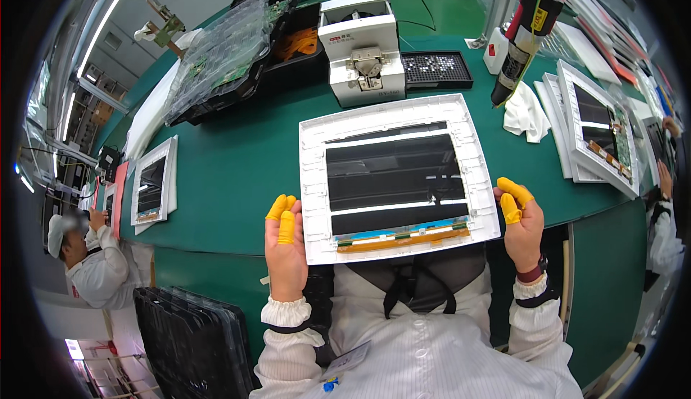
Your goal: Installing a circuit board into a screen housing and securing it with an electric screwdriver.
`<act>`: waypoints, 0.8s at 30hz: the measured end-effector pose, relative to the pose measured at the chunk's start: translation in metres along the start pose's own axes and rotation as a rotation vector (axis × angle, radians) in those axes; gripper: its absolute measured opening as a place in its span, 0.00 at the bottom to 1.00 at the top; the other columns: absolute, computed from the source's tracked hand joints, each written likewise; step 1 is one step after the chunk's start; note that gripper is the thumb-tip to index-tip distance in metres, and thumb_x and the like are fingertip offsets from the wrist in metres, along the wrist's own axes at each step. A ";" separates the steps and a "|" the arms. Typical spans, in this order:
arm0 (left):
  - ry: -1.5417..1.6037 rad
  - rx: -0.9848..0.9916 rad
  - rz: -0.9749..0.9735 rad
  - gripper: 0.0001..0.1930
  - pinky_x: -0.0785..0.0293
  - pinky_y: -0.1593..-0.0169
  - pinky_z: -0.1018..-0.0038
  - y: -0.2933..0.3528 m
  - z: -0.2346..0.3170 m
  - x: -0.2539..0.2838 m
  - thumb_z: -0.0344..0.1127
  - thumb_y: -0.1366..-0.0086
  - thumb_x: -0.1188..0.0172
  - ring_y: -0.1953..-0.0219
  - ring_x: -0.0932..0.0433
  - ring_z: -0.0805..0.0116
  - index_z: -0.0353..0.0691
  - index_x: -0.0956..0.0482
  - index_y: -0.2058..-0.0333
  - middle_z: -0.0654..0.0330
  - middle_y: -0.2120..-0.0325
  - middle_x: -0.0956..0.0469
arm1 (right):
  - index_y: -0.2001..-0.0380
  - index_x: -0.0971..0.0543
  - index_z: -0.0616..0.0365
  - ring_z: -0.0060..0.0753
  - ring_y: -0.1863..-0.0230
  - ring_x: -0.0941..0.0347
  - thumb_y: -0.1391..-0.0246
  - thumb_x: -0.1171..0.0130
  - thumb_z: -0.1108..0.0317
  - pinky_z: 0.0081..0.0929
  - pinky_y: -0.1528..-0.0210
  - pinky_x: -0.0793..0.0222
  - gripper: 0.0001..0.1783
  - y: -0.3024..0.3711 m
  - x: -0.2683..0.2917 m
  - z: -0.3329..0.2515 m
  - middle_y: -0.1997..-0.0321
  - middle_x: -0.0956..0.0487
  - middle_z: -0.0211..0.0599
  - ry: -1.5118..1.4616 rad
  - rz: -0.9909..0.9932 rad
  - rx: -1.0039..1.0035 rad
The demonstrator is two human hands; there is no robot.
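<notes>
A white plastic display frame [314, 183] lies in front of me, its inner side facing up. Inside it sits a dark glossy panel [392, 172], with a blue strip and an orange-brown flex cable [403, 241] along the near edge. My left hand [286, 259] grips the frame's left edge, and my right hand [523, 230] grips the right edge. Yellow finger cots cover several of my fingertips. The frame's near edge reaches out past the table edge above my lap.
Beyond the frame stand a white screw feeder [366, 61] and a black screw tray [437, 69]. An electric screwdriver [515, 68] hangs above a white cloth [527, 115]. Other frames lie left [155, 183] and right [597, 125]. A black bin of circuit boards [223, 61] sits back left; a person [101, 262] works at far left.
</notes>
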State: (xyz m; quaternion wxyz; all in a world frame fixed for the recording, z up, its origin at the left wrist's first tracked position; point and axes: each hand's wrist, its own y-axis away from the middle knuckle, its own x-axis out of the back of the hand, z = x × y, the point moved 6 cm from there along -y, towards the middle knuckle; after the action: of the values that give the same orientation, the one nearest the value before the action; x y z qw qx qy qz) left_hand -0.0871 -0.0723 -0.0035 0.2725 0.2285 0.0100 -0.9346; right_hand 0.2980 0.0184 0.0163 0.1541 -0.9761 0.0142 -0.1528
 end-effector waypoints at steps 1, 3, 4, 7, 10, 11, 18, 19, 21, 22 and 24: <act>-0.008 -0.004 0.008 0.18 0.33 0.36 0.74 0.001 0.001 0.001 0.32 0.25 0.57 0.41 0.31 0.65 0.32 0.39 0.40 0.51 0.44 0.33 | 0.53 0.23 0.67 0.27 0.59 0.24 0.37 0.45 0.71 0.20 0.55 0.30 0.13 0.000 0.001 0.000 0.58 0.20 0.38 0.002 0.001 -0.002; 0.011 0.004 -0.013 0.18 0.33 0.36 0.74 0.003 -0.001 0.000 0.32 0.25 0.57 0.41 0.31 0.65 0.32 0.39 0.40 0.51 0.45 0.33 | 0.53 0.23 0.67 0.27 0.60 0.24 0.37 0.45 0.71 0.20 0.56 0.30 0.13 0.000 0.004 -0.002 0.59 0.20 0.38 0.045 -0.003 0.030; 0.030 0.005 -0.034 0.18 0.33 0.36 0.74 0.001 -0.001 -0.002 0.32 0.25 0.57 0.41 0.31 0.65 0.32 0.39 0.40 0.51 0.45 0.33 | 0.53 0.23 0.67 0.27 0.60 0.24 0.37 0.45 0.71 0.20 0.56 0.30 0.13 0.000 0.004 -0.002 0.59 0.20 0.38 0.045 0.000 0.034; -0.010 -0.004 -0.012 0.18 0.33 0.36 0.75 0.001 -0.001 -0.002 0.32 0.25 0.57 0.41 0.31 0.66 0.32 0.39 0.40 0.51 0.45 0.33 | 0.53 0.23 0.67 0.27 0.60 0.24 0.37 0.45 0.71 0.19 0.56 0.30 0.13 0.000 0.003 0.001 0.59 0.20 0.38 0.007 0.000 -0.008; -0.036 -0.003 0.036 0.18 0.31 0.39 0.76 0.004 0.003 -0.005 0.33 0.25 0.57 0.45 0.29 0.69 0.34 0.40 0.40 0.52 0.46 0.31 | 0.54 0.22 0.68 0.27 0.60 0.24 0.38 0.45 0.73 0.19 0.56 0.30 0.12 -0.001 0.001 -0.003 0.58 0.20 0.39 0.014 -0.018 0.032; -0.037 -0.001 0.036 0.18 0.31 0.39 0.76 0.005 0.002 -0.003 0.33 0.25 0.57 0.45 0.29 0.69 0.34 0.40 0.40 0.52 0.46 0.31 | 0.54 0.22 0.68 0.27 0.60 0.24 0.38 0.45 0.73 0.19 0.56 0.30 0.12 0.000 0.001 -0.005 0.58 0.20 0.39 0.014 -0.019 0.030; -0.009 -0.002 0.006 0.19 0.30 0.39 0.76 0.001 -0.001 -0.002 0.33 0.25 0.56 0.44 0.29 0.69 0.34 0.40 0.40 0.51 0.46 0.31 | 0.54 0.22 0.68 0.27 0.60 0.24 0.38 0.45 0.73 0.19 0.56 0.30 0.12 -0.001 0.002 -0.004 0.59 0.21 0.39 -0.006 -0.010 0.012; -0.019 -0.007 0.025 0.19 0.30 0.39 0.76 0.002 0.000 0.000 0.33 0.25 0.56 0.44 0.29 0.69 0.34 0.39 0.40 0.51 0.46 0.31 | 0.54 0.22 0.68 0.26 0.60 0.24 0.38 0.45 0.73 0.19 0.56 0.30 0.12 -0.001 0.001 -0.006 0.59 0.21 0.39 0.000 -0.022 0.018; -0.028 -0.006 0.011 0.18 0.33 0.37 0.75 0.003 -0.001 0.002 0.32 0.25 0.56 0.41 0.31 0.66 0.32 0.39 0.40 0.51 0.45 0.32 | 0.54 0.22 0.68 0.26 0.60 0.24 0.39 0.44 0.74 0.20 0.56 0.30 0.12 0.000 0.002 -0.006 0.59 0.21 0.39 0.019 -0.011 0.019; -0.019 0.000 0.008 0.18 0.31 0.38 0.75 0.001 -0.001 0.000 0.32 0.25 0.56 0.42 0.30 0.67 0.33 0.39 0.40 0.51 0.46 0.32 | 0.55 0.22 0.68 0.26 0.61 0.24 0.39 0.44 0.74 0.20 0.57 0.30 0.11 -0.001 0.002 -0.005 0.60 0.21 0.39 0.008 -0.004 0.016; -0.006 0.011 -0.003 0.18 0.29 0.40 0.76 -0.001 -0.002 -0.003 0.32 0.25 0.56 0.44 0.29 0.68 0.34 0.39 0.40 0.51 0.46 0.31 | 0.55 0.22 0.68 0.27 0.61 0.24 0.39 0.44 0.74 0.20 0.57 0.30 0.11 -0.002 0.004 -0.004 0.60 0.21 0.38 0.003 0.009 0.012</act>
State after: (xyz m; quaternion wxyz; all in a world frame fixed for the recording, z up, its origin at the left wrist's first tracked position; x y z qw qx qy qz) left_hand -0.0848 -0.0702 -0.0041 0.2698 0.2270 0.0046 -0.9357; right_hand 0.3005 0.0190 0.0215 0.1606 -0.9748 0.0179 -0.1535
